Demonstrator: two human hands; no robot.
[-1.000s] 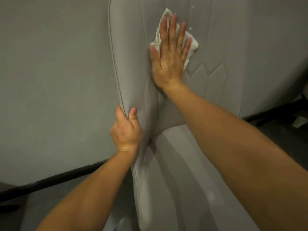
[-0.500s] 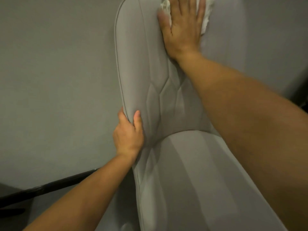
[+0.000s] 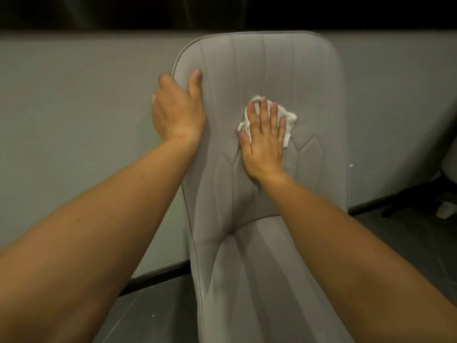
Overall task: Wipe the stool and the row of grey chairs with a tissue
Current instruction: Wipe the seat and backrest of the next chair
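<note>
A grey upholstered chair (image 3: 304, 78) with stitched seams fills the middle of the view, its backrest against a grey wall. My right hand (image 3: 265, 142) lies flat on the backrest's middle, fingers straight, pressing a crumpled white tissue (image 3: 288, 121) against the fabric. My left hand (image 3: 178, 110) grips the backrest's left edge near its top corner, thumb on the front face and fingers wrapped behind. The seat (image 3: 259, 280) runs down between my forearms. No stool is in view.
A grey wall (image 3: 74, 120) stands behind the chair, with a black skirting strip (image 3: 158, 276) at its foot. Dark floor (image 3: 153, 315) lies at both sides. Part of another grey chair (image 3: 451, 164) and its dark base show at the right edge.
My right hand has slid the tissue down from the backrest's top to its middle. My left hand has shifted up the left edge toward the top corner. The view has tilted upward.
</note>
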